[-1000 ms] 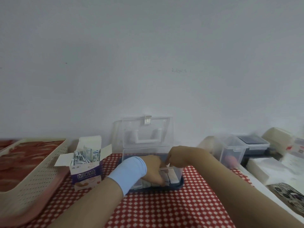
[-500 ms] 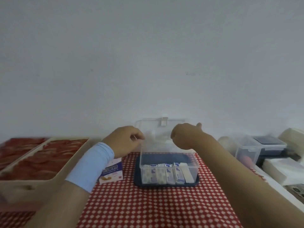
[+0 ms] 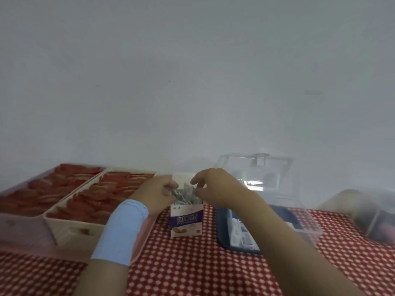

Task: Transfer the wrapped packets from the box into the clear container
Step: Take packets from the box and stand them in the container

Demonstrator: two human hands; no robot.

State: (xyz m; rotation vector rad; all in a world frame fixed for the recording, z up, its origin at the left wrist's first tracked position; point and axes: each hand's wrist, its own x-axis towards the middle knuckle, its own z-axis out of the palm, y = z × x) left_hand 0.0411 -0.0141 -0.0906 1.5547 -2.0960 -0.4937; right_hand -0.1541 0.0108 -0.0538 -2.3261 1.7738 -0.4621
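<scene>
A small white and purple box (image 3: 185, 221) stands open on the red checked cloth, filled with several silver-blue wrapped packets (image 3: 186, 196). My left hand (image 3: 157, 194), with a light blue wristband, reaches into the box's top from the left and its curled fingers pinch packets. My right hand (image 3: 215, 186) comes in from the right, and its fingertips and thumb pinch a packet at the box's right edge. The clear container (image 3: 303, 223) sits to the right on a dark blue base, its lid (image 3: 256, 169) standing open. More packets (image 3: 241, 236) lie in its near end, partly hidden by my right forearm.
Two cream baskets (image 3: 70, 229) of red packs stand at the left, on pink trays. Another clear bin (image 3: 372, 218) sits blurred at the right edge. A white wall rises close behind everything. Red checked cloth (image 3: 192, 265) covers the table in front.
Both hands left the clear container, rose past its lid and moved left to the open box. The view swung left with them.
</scene>
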